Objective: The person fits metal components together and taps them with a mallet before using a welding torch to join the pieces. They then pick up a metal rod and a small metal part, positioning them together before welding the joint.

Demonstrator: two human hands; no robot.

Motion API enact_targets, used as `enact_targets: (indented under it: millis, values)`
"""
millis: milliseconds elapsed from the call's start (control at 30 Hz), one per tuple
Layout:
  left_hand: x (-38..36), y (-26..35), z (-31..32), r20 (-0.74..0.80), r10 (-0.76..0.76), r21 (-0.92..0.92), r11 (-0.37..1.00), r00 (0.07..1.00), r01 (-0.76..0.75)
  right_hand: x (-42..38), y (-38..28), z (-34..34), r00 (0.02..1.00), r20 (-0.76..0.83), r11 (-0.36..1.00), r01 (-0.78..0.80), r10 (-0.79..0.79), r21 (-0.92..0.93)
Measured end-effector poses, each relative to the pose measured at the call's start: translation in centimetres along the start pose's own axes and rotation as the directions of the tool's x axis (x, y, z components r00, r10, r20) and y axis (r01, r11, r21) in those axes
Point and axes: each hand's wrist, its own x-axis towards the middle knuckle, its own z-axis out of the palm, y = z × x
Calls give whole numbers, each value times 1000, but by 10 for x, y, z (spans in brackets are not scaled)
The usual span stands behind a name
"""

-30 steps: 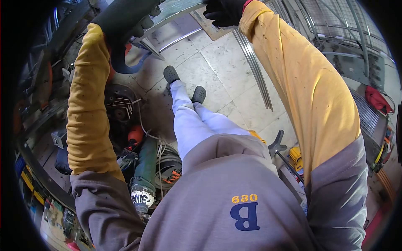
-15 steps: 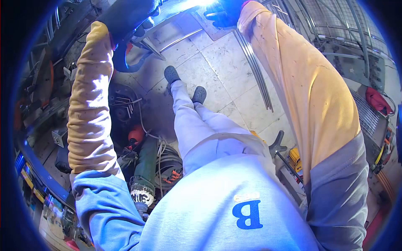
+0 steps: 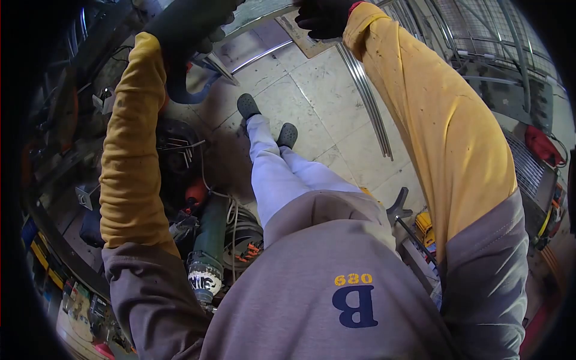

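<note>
Both hands wear dark gloves at the top edge of the view. My left hand [image 3: 195, 24] lies at the near side of a grey metal piece [image 3: 261, 13], its fingertips curled near that edge; what it holds is hidden. Right of the piece, my right hand [image 3: 321, 19] has bent fingers partly cut off by the frame, and its grip cannot be made out. Yellow sleeves cover both forearms.
Thin metal rods [image 3: 366, 99] lie on the tiled floor [image 3: 300, 108] at right. A green cylinder [image 3: 210, 240] stands at lower left beside coiled hoses [image 3: 243, 231]. A red pouch [image 3: 543, 145] rests at far right. A yellow tool [image 3: 425, 228] sits right of the legs.
The bright blue-white glare at the top between the hands is gone, and the scene is darker. Both arms stay in nearly the same place.
</note>
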Motion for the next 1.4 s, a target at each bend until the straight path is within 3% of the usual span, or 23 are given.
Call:
enact_targets:
  millis: [67,100,167,200,267,367,400,467,500,533,567,867,1300,1333,1400]
  values:
    - [12,-26,4,-43,153,173,974,987,-144,-1,0,-1,999,31,1000,22,-22,1]
    - [18,-38,4,-44,154,174,974,987,-145,-2,-1,-1,999,30,1000,24,-24,1]
    - [17,-39,0,108,471,597,673,875,-436,-6,-1,1,999,-22,999,45,-46,-18]
    - [17,-39,1,107,472,597,673,875,-436,-8,0,1,999,-22,999,47,-47,-19]
    - [18,-38,3,7,283,239,931,959,-276,-12,-1,2,997,-53,999,53,-54,-10]
    - [-1,-14,-5,8,250,120,961,968,-249,-8,-2,1,998,-39,999,48,-49,-21]
    - [4,-24,-5,7,251,120,961,968,-250,-7,-2,1,998,-40,999,49,-49,-21]
    - [10,-32,-7,128,546,538,663,828,-520,-8,-2,2,996,-55,997,73,-75,-37]
    - [10,-36,-5,127,546,539,663,828,-520,-8,-3,2,996,-55,997,74,-76,-37]
    - [-10,-1,-7,-7,307,279,914,952,-293,-8,-3,2,996,-52,997,69,-71,-44]
    - [-21,18,-7,-54,13,-34,999,998,-15,-8,-3,2,997,-50,997,62,-65,-52]
    - [-8,-6,-2,-46,22,-41,999,999,-23,-14,-1,2,997,-42,997,58,-59,-41]
    - [8,-30,3,-27,172,-23,985,985,-173,-3,0,2,1000,-16,999,10,-11,-39]
    - [6,-29,2,-28,172,-22,985,985,-173,-3,1,2,1000,-16,999,11,-12,-39]
    - [-2,-17,-3,-38,16,-86,996,999,-19,-6,3,1,998,-14,996,60,-61,-71]
